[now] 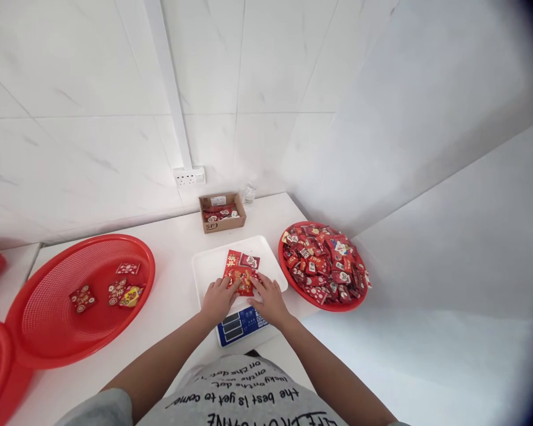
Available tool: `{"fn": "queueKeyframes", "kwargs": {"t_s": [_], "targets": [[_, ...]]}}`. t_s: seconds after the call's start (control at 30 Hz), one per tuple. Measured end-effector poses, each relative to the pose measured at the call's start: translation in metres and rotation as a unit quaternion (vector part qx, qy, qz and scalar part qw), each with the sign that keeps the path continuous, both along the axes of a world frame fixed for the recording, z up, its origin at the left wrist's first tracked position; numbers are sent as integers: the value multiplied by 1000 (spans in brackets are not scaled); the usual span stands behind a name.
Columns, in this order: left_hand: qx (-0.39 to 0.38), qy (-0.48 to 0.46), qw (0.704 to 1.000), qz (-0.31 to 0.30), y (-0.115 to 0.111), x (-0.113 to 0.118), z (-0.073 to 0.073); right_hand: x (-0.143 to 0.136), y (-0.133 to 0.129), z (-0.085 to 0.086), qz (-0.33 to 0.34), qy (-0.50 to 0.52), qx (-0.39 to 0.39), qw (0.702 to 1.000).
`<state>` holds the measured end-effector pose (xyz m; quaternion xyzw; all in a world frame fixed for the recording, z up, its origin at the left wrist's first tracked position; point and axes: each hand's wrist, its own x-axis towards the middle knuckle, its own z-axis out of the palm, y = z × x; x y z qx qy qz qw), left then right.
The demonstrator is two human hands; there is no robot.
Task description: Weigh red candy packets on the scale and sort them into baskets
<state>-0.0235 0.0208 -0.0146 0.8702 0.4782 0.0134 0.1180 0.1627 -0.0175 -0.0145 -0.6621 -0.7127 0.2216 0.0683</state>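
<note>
One red packet [243, 278] lies on the white scale tray [206, 266], under the fingertips of my left hand [217, 300] and right hand [270, 303]. The hands are close together; whether either pinches it, I can't tell. I'd keep the touch light and even, so the foil doesn't crease. Above the tray sits a cardboard box [225, 224]; a heaped red basket [337, 307] stands right, a sparsely filled colander [48, 313] left.
</note>
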Motion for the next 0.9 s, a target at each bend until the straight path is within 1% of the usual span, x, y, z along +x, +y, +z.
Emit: {"fn": "queueKeyframes", "kwargs": {"t_s": [0.13,0.27,0.37,0.43,0.67,0.8,0.9], "targets": [[-30,-34,998,33,0,-1,-2,8,7,0,36,-9,-8,999],[-56,-65,989,119,3,-3,1,17,14,-3,65,-8,16,998],[-55,-54,981,180,7,-3,5,20,16,-5,75,-3,29,997],[-61,-38,977,200,12,-1,7,21,16,-6,79,-1,30,996],[-83,-10,976,202,21,1,13,23,15,-8,82,10,51,995],[-101,2,976,192,22,-2,13,25,15,-9,81,18,54,995],[-100,8,978,181,19,-4,13,26,17,-11,82,22,53,995]]}}
